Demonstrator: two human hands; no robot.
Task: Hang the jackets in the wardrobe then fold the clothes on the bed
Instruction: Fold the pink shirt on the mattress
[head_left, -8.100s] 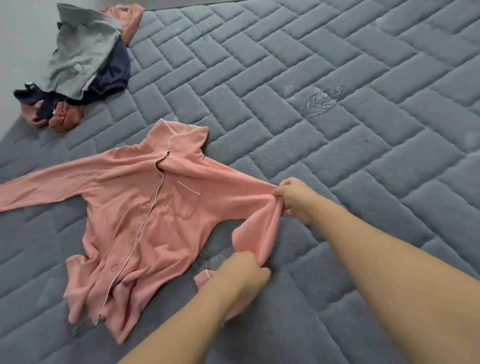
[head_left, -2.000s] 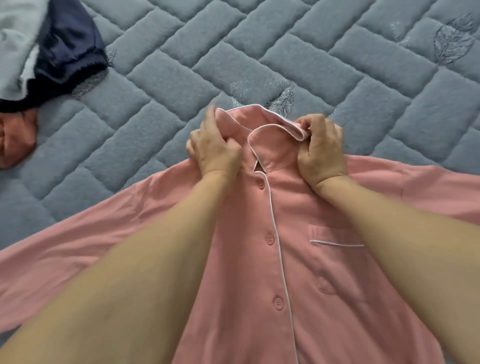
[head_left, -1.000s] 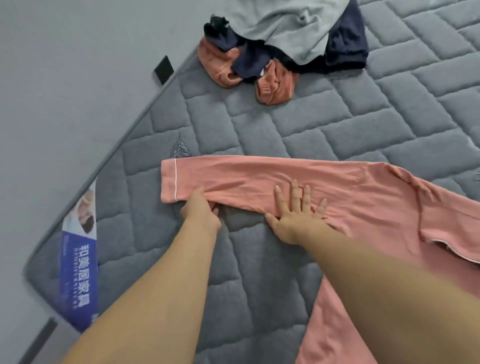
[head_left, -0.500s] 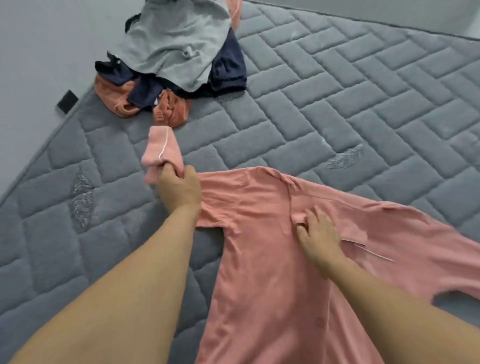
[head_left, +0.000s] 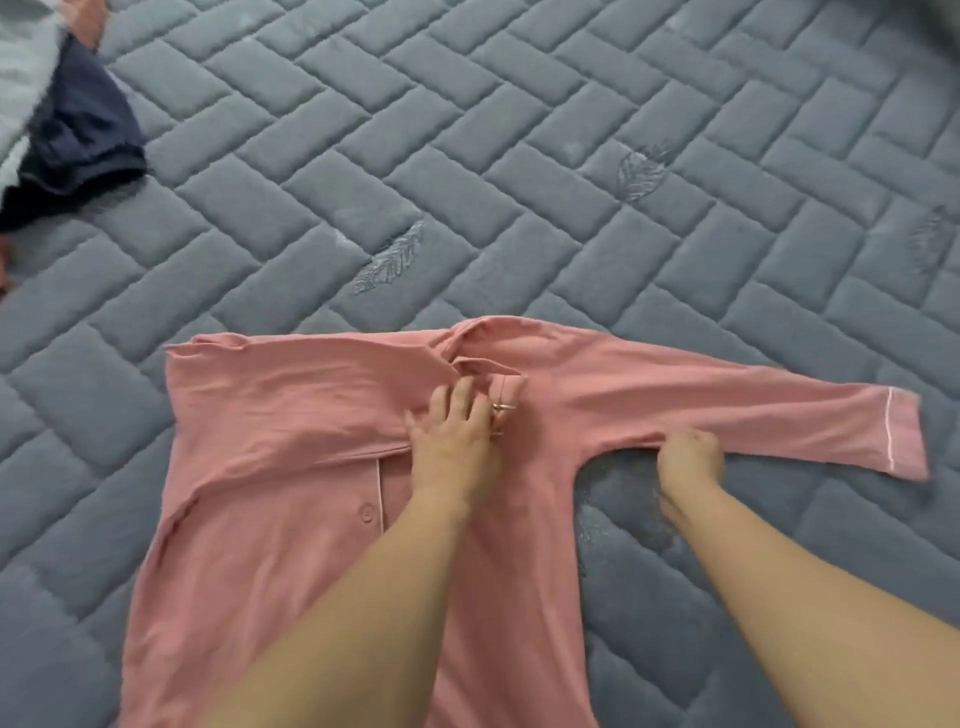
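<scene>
Under both hands the grey quilted mattress (head_left: 571, 171) carries a pink shirt (head_left: 291, 415), one sleeve folded across its chest. The left hand (head_left: 452, 441) presses there with fingers spread; to its right, the right hand (head_left: 688, 457) pinches the outstretched sleeve's lower edge.

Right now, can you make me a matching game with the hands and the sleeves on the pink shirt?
Things:
1. left hand
2. right hand
3. right sleeve
4. left sleeve

States:
A. folded across the shirt
B. pinches the sleeve's lower edge
C. stretched out on the bed
D. presses down near the collar

Pairs: 1-D, 2-B, 3-C, 4-A
</scene>
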